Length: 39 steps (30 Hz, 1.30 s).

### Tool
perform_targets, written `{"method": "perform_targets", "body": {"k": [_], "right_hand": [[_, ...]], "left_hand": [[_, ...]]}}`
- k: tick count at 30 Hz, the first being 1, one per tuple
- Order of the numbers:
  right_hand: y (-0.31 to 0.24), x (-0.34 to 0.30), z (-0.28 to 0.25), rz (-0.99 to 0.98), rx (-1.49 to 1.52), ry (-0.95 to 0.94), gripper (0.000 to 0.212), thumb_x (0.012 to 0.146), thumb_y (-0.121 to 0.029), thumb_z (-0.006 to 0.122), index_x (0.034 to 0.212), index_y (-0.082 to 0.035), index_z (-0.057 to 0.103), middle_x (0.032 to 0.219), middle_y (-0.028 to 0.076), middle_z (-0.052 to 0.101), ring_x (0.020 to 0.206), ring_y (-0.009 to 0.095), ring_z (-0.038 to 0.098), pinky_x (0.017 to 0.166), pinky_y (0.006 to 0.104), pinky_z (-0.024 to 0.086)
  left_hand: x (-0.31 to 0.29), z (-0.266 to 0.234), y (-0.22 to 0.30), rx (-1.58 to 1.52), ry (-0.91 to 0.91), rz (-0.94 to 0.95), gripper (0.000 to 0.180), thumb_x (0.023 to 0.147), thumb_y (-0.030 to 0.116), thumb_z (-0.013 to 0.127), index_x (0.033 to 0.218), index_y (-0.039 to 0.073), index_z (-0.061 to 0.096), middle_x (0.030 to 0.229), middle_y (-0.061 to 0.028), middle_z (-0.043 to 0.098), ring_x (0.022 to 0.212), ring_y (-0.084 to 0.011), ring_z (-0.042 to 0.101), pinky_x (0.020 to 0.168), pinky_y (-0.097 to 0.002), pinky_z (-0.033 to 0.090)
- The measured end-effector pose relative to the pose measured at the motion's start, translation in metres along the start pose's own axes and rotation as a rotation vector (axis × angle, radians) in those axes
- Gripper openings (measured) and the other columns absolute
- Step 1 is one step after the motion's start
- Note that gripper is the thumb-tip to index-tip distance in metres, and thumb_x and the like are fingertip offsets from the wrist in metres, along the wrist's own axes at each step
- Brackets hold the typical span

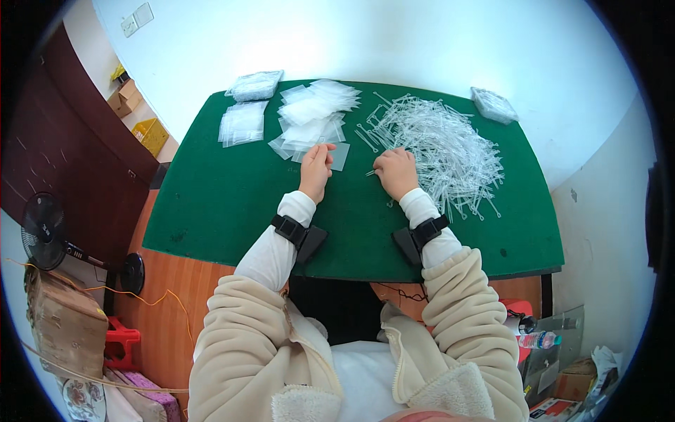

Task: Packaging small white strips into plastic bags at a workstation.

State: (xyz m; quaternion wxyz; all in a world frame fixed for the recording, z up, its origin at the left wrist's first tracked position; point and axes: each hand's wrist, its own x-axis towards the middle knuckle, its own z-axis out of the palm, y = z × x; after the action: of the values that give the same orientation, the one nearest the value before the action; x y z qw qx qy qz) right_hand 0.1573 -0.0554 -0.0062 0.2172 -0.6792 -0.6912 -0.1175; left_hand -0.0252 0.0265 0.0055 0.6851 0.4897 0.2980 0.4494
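Observation:
My left hand (317,172) is closed at the near end of a loose heap of flat clear plastic bags (313,112). A square clear bag (339,156) sticks out to the right from its fingers, which appear to pinch it. My right hand (397,172) is closed at the left edge of a large pile of thin clear plastic sticks with looped ends (450,144). The tips of clear sticks (370,173) show at its fingertips; how many it grips is hidden. Single sticks lie just beyond this hand.
On the green-covered table (211,204), a neat stack of clear bags (242,124) and a wrapped bundle (254,85) lie at the far left. Another clear packet (493,105) rests at the far right corner. A white wall (394,42) stands behind the table.

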Motion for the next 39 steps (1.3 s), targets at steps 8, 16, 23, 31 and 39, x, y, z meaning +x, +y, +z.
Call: {"method": "perform_targets", "body": {"k": [8, 16, 23, 31, 39], "right_hand": [[-0.007, 0.003, -0.009, -0.053, -0.015, 0.145, 0.005, 0.073, -0.012, 0.059, 0.078, -0.012, 0.057, 0.081, 0.002, 0.057, 0.089, 0.023, 0.051, 0.081, 0.0370, 0.036], [-0.030, 0.004, -0.021, -0.135, 0.470, 0.120, 0.003, 0.076, -0.009, 0.056, 0.078, -0.007, 0.056, 0.077, 0.007, 0.052, 0.073, 0.027, 0.054, 0.064, 0.0357, 0.043], [-0.033, 0.002, -0.027, -0.174, 0.580, 0.154, 0.009, 0.074, -0.002, 0.057, 0.082, -0.005, 0.059, 0.072, 0.007, 0.050, 0.065, 0.024, 0.055, 0.058, 0.0336, 0.044], [-0.034, 0.006, -0.025, 0.025, 0.798, 0.454, 0.014, 0.076, -0.004, 0.060, 0.090, -0.002, 0.061, 0.078, 0.007, 0.060, 0.067, 0.018, 0.061, 0.061, 0.0275, 0.049], [-0.032, 0.004, -0.019, 0.040, 0.817, 0.336, 0.021, 0.076, -0.002, 0.060, 0.097, 0.000, 0.062, 0.088, 0.012, 0.065, 0.078, 0.019, 0.064, 0.065, 0.0262, 0.050]], "left_hand": [[0.003, 0.003, -0.003, 0.030, -0.157, -0.086, 0.024, 0.093, 0.021, 0.041, 0.099, 0.004, 0.055, 0.069, 0.0047, 0.044, 0.057, -0.0030, 0.035, 0.049, -0.0180, 0.030], [0.005, 0.002, -0.010, 0.227, -0.180, 0.084, 0.026, 0.092, 0.023, 0.043, 0.097, 0.002, 0.058, 0.081, -0.0018, 0.058, 0.071, -0.0086, 0.054, 0.061, -0.0208, 0.044], [-0.005, 0.008, -0.006, 0.286, -0.414, -0.118, 0.027, 0.091, 0.024, 0.043, 0.096, 0.001, 0.058, 0.084, -0.0063, 0.061, 0.074, -0.0139, 0.060, 0.066, -0.0234, 0.048], [-0.011, 0.015, 0.008, 0.190, -0.463, -0.278, 0.029, 0.091, 0.023, 0.042, 0.096, -0.002, 0.057, 0.086, -0.0105, 0.062, 0.077, -0.0167, 0.062, 0.069, -0.0262, 0.049], [-0.011, 0.013, 0.003, 0.172, -0.523, -0.217, 0.029, 0.092, 0.022, 0.041, 0.097, -0.003, 0.056, 0.091, -0.0123, 0.062, 0.083, -0.0171, 0.061, 0.076, -0.0272, 0.048]]}}
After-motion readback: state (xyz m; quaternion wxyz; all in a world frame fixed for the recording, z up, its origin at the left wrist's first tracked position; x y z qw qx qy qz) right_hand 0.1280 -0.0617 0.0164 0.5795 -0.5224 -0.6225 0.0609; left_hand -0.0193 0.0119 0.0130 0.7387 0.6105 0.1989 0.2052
